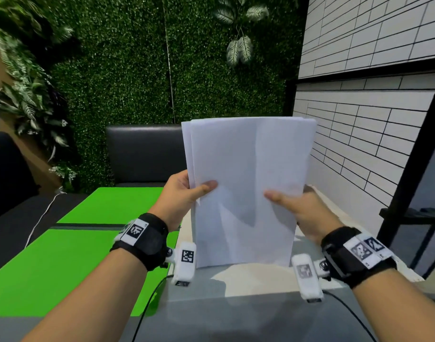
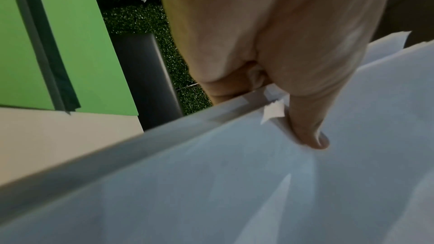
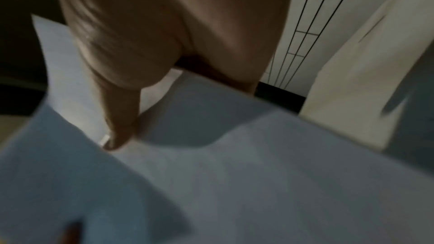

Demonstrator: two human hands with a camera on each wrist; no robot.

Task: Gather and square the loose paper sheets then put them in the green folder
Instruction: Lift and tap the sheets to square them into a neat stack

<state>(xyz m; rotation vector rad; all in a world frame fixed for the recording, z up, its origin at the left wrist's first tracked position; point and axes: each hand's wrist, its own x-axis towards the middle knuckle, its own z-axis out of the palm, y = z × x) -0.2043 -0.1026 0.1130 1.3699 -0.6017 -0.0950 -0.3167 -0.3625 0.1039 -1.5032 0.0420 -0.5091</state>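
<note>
A stack of white paper sheets [image 1: 246,183] stands upright on its bottom edge on the pale table [image 1: 256,277]. My left hand [image 1: 187,188] grips its left edge, thumb across the front. My right hand [image 1: 295,206] grips the right edge the same way. The sheets at the back stick out a little on the left. The green folder [image 1: 88,262] lies open and flat to the left, its dark spine running across it. In the left wrist view the left hand [image 2: 293,99] pinches the paper [image 2: 258,183]. The blurred right wrist view shows the right hand [image 3: 140,81] on the paper [image 3: 234,183].
A black padded seat back [image 1: 145,154] stands beyond the table. A green hedge wall [image 1: 162,70] rises behind it, and a white tiled wall [image 1: 359,119] is to the right. A white cable [image 1: 41,218] hangs at the left. Black wrist cables trail toward me.
</note>
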